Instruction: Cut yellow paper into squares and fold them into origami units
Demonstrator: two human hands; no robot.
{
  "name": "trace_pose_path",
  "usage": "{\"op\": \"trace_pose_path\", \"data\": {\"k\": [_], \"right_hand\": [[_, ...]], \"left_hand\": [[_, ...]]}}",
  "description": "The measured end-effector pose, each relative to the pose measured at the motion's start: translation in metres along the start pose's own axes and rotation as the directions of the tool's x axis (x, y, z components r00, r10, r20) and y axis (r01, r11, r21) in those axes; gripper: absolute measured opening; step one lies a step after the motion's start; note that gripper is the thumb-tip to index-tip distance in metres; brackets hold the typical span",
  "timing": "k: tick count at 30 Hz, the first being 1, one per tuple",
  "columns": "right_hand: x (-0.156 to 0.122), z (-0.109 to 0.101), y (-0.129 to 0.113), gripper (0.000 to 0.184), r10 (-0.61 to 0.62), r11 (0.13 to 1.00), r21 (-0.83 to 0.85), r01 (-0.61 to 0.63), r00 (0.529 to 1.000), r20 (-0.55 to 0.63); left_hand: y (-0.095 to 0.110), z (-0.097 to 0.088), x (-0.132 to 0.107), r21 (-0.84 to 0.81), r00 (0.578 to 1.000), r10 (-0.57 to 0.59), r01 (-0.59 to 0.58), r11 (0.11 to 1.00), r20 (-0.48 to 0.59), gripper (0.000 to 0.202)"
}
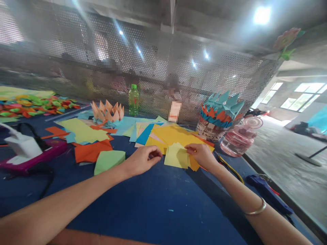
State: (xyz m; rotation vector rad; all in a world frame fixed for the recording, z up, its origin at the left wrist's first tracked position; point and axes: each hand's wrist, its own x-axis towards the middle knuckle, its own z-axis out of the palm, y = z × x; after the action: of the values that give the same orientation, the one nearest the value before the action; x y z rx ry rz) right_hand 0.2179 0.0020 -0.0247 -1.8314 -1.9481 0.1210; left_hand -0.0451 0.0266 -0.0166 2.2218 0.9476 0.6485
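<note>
My right hand (200, 155) pinches a folded pale yellow paper square (175, 156) by its right edge, above a loose pile of yellow and orange paper sheets (173, 136). My left hand (143, 161) hovers just left of that square, its fingers curled and apart. It holds nothing, and its fingertips stop close to the pile's front edge. Nearest to it on the left lie a pale green paper piece (109, 161) and orange paper scraps (92, 151).
The blue work table (153, 200) holds a white-and-magenta hot glue station (25, 148), folded paper crowns (107, 112), a paper-topped basket (217, 117), a green bottle (134, 100), a pink jar (238, 137), and a blue glue gun (268, 194). A perforated metal screen stands behind, with a person beyond it.
</note>
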Motion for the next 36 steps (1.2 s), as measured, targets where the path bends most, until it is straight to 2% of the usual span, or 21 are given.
{"op": "trace_pose_path", "data": {"k": [6,12,17,19,21,24,28,32,36], "right_hand": [[0.000,-0.002,0.001,0.027,-0.017,1.000,-0.009,0.017,0.998,-0.056],[0.002,-0.003,-0.005,0.027,-0.089,0.991,0.091,0.103,0.985,-0.146],[-0.001,0.004,-0.019,0.023,-0.112,0.972,0.195,0.134,0.987,-0.118],[-0.005,0.006,-0.026,0.021,-0.126,0.964,0.222,0.145,0.987,-0.099],[-0.008,0.008,-0.032,0.019,-0.138,0.950,0.270,0.154,0.987,-0.078],[-0.011,0.012,-0.038,0.018,-0.108,0.881,0.458,0.118,0.993,-0.047],[-0.013,0.019,-0.042,0.035,0.002,0.680,0.732,-0.038,0.999,0.049],[-0.014,0.025,-0.046,0.045,0.024,0.558,0.819,-0.133,0.989,0.144],[-0.018,0.025,-0.053,0.041,0.048,0.530,0.842,-0.101,0.995,0.090]], "left_hand": [[-0.001,-0.001,0.000,0.016,1.000,0.005,-0.005,1.000,-0.010,0.015],[-0.002,-0.003,0.000,0.000,0.997,-0.032,0.032,0.999,-0.069,0.020],[-0.009,0.000,0.003,-0.166,0.994,-0.063,0.047,0.985,-0.092,0.039],[-0.010,0.002,0.004,-0.238,0.996,-0.063,0.047,0.970,-0.060,0.045],[-0.009,0.003,0.003,-0.309,0.998,-0.064,0.066,0.949,0.015,0.040],[-0.006,0.003,0.002,-0.438,0.984,-0.111,0.161,0.885,0.137,0.033],[-0.004,-0.001,0.002,-0.568,0.970,-0.198,0.241,0.787,0.137,0.032],[-0.003,-0.005,0.003,-0.617,0.955,-0.267,0.288,0.733,0.129,0.033],[-0.001,-0.004,0.003,-0.630,0.949,-0.272,0.310,0.712,0.161,0.034]]}}
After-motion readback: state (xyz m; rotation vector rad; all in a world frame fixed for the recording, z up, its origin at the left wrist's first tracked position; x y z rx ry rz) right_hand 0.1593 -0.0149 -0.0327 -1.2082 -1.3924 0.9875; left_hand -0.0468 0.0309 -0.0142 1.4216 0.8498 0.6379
